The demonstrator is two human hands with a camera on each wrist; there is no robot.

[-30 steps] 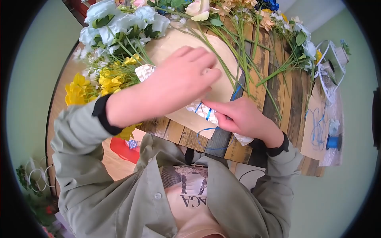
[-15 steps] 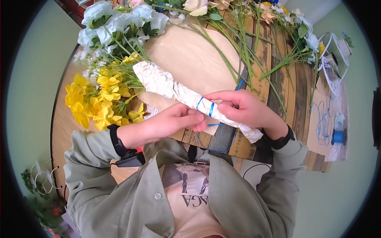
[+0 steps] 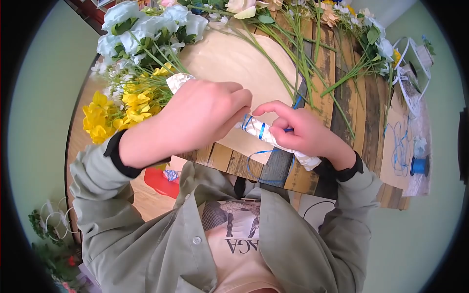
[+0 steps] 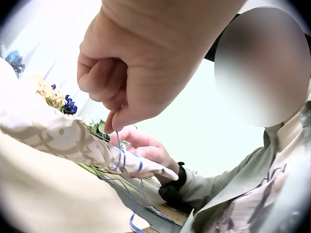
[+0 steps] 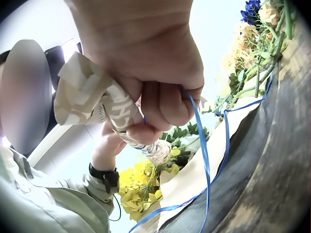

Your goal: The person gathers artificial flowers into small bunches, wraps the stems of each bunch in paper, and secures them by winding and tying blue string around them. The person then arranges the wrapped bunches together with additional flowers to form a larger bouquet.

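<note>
- While the left hand (image 3: pixel 205 115) pinches blue ribbon (image 3: pixel 262 131), the right hand (image 3: pixel 305 128) grasps the paper roll (image 3: pixel 254 127) over the plank tabletop (image 3: pixel 300 179), toward its near edge.
- Flowers (image 3: pixel 242 7) line the far edge.
- Pale green walls (image 3: pixel 439 146) flank it.

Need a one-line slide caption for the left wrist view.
Left hand pinches blue ribbon looped around a patterned wrap held in the right hand.

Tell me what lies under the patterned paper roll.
The beige sheet and wooden table show beneath the roll, with blue ribbon trailing below. The roll and the left hand hide some of the surface underneath; whatever might lie there cannot be seen.
</note>
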